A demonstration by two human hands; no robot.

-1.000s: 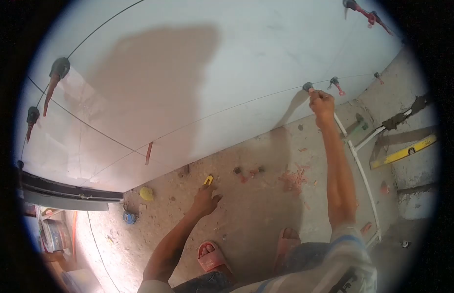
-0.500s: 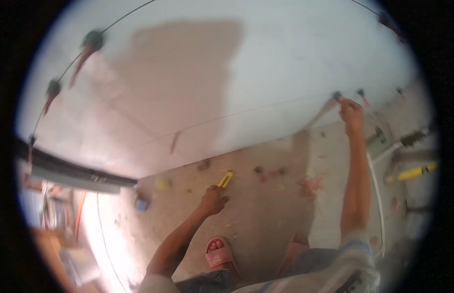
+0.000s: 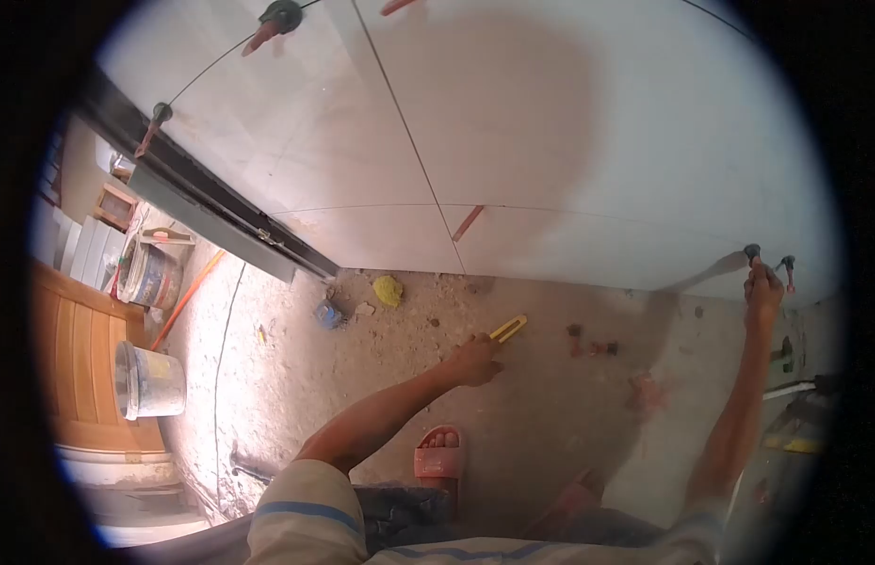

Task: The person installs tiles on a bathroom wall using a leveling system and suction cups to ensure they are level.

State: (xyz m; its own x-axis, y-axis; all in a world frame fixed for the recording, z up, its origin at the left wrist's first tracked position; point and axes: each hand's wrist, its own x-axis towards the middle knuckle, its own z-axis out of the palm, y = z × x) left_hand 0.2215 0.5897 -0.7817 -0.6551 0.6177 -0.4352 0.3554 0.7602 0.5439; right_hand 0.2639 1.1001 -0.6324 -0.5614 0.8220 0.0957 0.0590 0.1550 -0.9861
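My left hand [image 3: 473, 362] is closed round a yellow tool [image 3: 510, 328] with a long slot, held above the dusty floor. Out to the right, my right hand [image 3: 763, 284] grips a red-handled clip with a round dark cap [image 3: 752, 250] on the lower seam of the tiled wall [image 3: 513, 113]. Another dark-capped red clip [image 3: 788, 262] sits just to its right. A loose red strip [image 3: 469, 223] lies against the wall near a tile joint. More capped clips are on the wall seam at the upper left, one of them large [image 3: 280, 16].
Two red and black pieces [image 3: 602, 348] lie on the floor [image 3: 513, 424], with a red pile [image 3: 648, 394] nearby. A yellow lump [image 3: 388, 291] and blue object [image 3: 329, 314] rest by the wall. Buckets [image 3: 160, 379] and a wooden panel [image 3: 80, 339] stand left; pink sandals are below.
The view has turned, so the wall and floor appear shifted and sharper. My left hand still holds the yellow tool, and my right hand remains at the capped clip.
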